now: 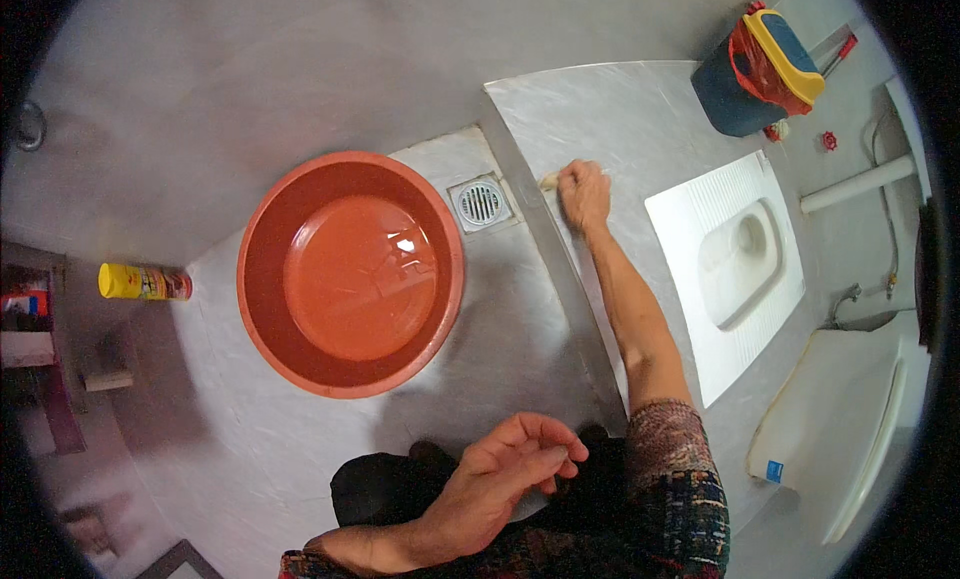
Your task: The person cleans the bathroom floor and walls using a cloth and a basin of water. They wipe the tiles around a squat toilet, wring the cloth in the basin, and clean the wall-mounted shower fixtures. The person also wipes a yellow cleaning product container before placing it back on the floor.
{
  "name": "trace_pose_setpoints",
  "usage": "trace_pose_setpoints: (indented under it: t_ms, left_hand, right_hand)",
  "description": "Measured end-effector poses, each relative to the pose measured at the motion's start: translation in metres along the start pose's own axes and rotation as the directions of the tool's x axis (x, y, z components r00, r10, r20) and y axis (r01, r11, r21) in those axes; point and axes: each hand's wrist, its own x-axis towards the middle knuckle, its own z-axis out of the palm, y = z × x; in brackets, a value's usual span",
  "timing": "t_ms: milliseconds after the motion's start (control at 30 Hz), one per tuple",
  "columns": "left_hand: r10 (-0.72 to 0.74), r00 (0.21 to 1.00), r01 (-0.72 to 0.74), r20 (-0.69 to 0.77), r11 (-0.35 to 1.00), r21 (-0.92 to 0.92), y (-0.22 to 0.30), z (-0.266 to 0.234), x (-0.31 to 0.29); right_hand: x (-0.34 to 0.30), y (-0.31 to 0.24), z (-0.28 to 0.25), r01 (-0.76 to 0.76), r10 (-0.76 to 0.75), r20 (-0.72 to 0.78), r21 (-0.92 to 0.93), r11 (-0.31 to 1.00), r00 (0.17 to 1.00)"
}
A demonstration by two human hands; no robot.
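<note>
My right hand [585, 194] reaches out onto the raised grey tiled step [590, 104], close to its left edge. Its fingers are closed on a small pale-yellow piece [548, 181] pressed to the surface; most of it is hidden under the fingers, so its kind does not show. Low in the view, my left hand [510, 469] hovers over my dark-clad knees. Its fingers are loosely curled, with nothing visible in them. A large reddish-brown plastic basin [262, 309] holding clear water stands on the lower floor. Between basin and step lies a square metal floor drain [482, 203].
A white squat toilet [715, 354] is set into the step. Behind it stands a dark bin [735, 99] with a yellow-rimmed lid and red bag. A yellow can [145, 282] is at left, near a shelf [60, 359]. A white ceramic fixture [830, 419] and pipe [860, 184] line the right.
</note>
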Motion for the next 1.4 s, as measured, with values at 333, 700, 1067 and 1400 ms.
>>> trace_pose_setpoints:
  t_ms: [333,700,1067,1400]
  left_hand:
    - [-0.033,0.996,0.029,-0.081,0.998,-0.051,0.01,-0.004,0.017]
    - [0.028,0.985,-0.044,-0.168,0.995,-0.088,0.009,-0.014,0.044]
    - [0.101,0.951,-0.114,-0.293,0.993,-0.03,0.01,0.002,0.045]
    - [0.023,0.965,-0.018,-0.261,1.0,0.022,-0.027,0.035,0.051]
  right_hand:
    - [-0.032,-0.01,0.003,0.41,-0.407,-0.087,0.026,0.912,0.909]
    - [0.057,0.118,-0.025,-0.34,0.26,-0.38,-0.16,0.927,0.888]
    - [0.022,0.12,-0.032,0.168,-0.29,-0.36,-0.334,0.927,0.887]
    - [-0.13,0.152,-0.123,0.146,-0.171,-0.071,-0.274,0.95,0.983]
